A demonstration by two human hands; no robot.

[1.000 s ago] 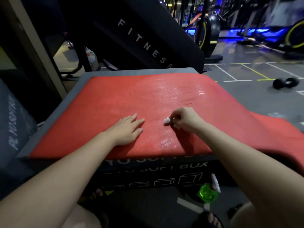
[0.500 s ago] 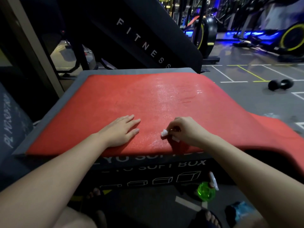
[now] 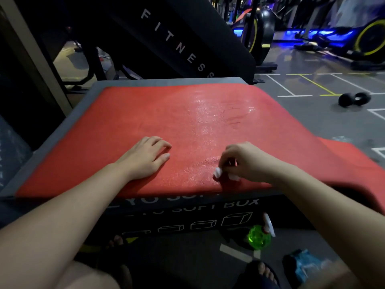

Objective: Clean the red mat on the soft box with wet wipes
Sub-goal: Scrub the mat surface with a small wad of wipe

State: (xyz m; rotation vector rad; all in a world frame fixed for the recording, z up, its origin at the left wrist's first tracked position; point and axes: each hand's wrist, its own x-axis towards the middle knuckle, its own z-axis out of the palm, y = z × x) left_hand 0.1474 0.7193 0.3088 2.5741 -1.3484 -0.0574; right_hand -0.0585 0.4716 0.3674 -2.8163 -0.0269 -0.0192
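Two things lie on the floor (image 3: 187,259) nearest the person, beside a sandalled foot (image 3: 264,272): a blue packet (image 3: 306,265), whose contents cannot be made out, and a green spray bottle (image 3: 259,236) standing just in front of the soft box (image 3: 187,213). Both are within reach yet off the working surface, likely so that nothing hinders the wiping.

Across the box's top is spread the red mat (image 3: 158,113). It covers nearly the whole top and hangs over the right side, leaving a grey border on the left and far edges. Near the mat's front edge the left hand (image 3: 145,158) rests palm down, fingers fairly straight and slightly spread, holding nothing. It seems to pin the mat so that it does not slide under the rubbing.

To its right, apart from it, the right hand (image 3: 248,161) has its fingers curled narrow around a small bunched white wet wipe (image 3: 217,173). The wipe is pinched tight, probably to press on one spot, with only a tip poking out onto the mat.

Beyond the hands a shiny damp band runs up the mat's middle toward the far edge. That strip looks wiped, while the left part looks matt and probably dry.

Farther off, a black panel (image 3: 187,42) lettered FITNESS leans behind the box. A dumbbell (image 3: 354,99) lies on the lined floor to the right, and exercise bikes (image 3: 370,38) stand under blue light.
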